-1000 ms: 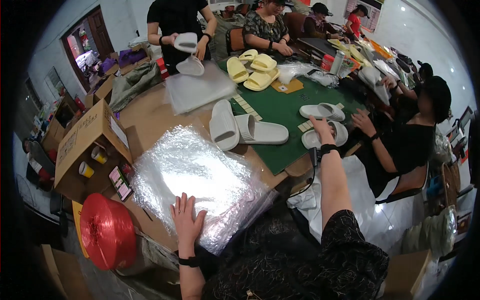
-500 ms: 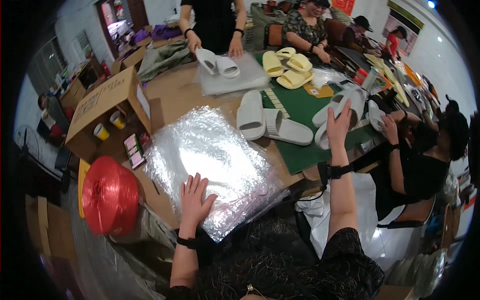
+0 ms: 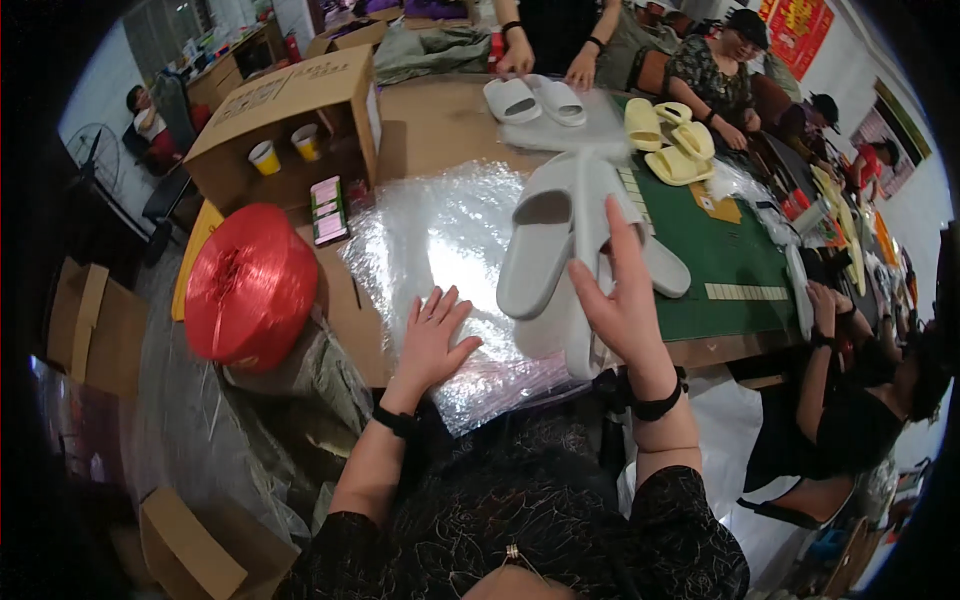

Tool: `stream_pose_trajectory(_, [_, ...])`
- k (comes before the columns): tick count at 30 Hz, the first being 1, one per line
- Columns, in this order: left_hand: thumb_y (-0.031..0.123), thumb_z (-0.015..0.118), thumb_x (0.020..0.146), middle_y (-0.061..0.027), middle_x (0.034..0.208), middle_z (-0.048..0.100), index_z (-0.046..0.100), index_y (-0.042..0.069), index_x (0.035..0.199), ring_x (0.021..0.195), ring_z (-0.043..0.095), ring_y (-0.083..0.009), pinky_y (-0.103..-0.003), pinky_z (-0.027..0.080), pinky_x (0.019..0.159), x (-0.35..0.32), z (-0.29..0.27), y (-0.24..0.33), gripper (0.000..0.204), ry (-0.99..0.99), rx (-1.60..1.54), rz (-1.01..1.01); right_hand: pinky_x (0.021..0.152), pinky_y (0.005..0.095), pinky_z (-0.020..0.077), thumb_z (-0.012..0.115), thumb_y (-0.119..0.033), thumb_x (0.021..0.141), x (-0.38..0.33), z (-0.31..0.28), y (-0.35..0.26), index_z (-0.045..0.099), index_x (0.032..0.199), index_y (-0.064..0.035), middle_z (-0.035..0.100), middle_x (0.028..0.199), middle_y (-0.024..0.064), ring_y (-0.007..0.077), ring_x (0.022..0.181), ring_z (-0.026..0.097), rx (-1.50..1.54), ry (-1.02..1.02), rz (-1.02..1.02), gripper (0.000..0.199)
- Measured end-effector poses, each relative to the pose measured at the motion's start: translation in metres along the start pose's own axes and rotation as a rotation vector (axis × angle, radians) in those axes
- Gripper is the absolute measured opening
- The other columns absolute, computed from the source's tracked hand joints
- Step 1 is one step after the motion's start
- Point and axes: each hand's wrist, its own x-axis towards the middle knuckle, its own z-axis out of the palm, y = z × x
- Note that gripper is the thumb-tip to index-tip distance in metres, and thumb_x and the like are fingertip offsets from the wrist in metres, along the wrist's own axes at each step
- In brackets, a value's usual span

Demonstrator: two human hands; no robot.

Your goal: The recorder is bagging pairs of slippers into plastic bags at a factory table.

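Note:
A pair of grey slide slippers (image 3: 537,268) is upright over the right part of a stack of clear, shiny plastic bags (image 3: 400,225). My right hand (image 3: 635,315) grips the pair from the right, its thumb and fingers spread along one slipper. My left hand (image 3: 432,340) lies flat on the near part of the bags, fingers apart, holding nothing. Behind the held pair another grey slipper (image 3: 668,270) partly shows on the green mat (image 3: 715,245); the rest of it is hidden.
An open cardboard box (image 3: 285,110) with yellow cups stands at the left, beside a large red roll of plastic twine (image 3: 250,285). Across the table, a person's hands are near white slippers (image 3: 535,100). Yellow slippers (image 3: 680,165) lie at the far right; co-workers sit along the right side.
My right hand has brought the pair of grey slippers from the green mat leftward and nearer, over the bags. My left hand stays flat on the bags. The view has shifted.

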Motion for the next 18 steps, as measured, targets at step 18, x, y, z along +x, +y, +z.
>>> stream_pose_trajectory(18, [0.048,0.059,0.087,-0.0129,0.150,0.040,0.055,0.011,0.134,0.142,0.029,-0.0339,-0.051,0.015,0.118,0.001,-0.001,0.000,0.060,0.014,0.023,0.005,0.094,0.0460,0.0402,0.054,0.003,0.075,-0.048,0.068,0.065,0.043,0.137,0.0005,0.052,0.113,0.0215,0.0392,0.106,0.049,-0.515,0.082,0.077,0.063])
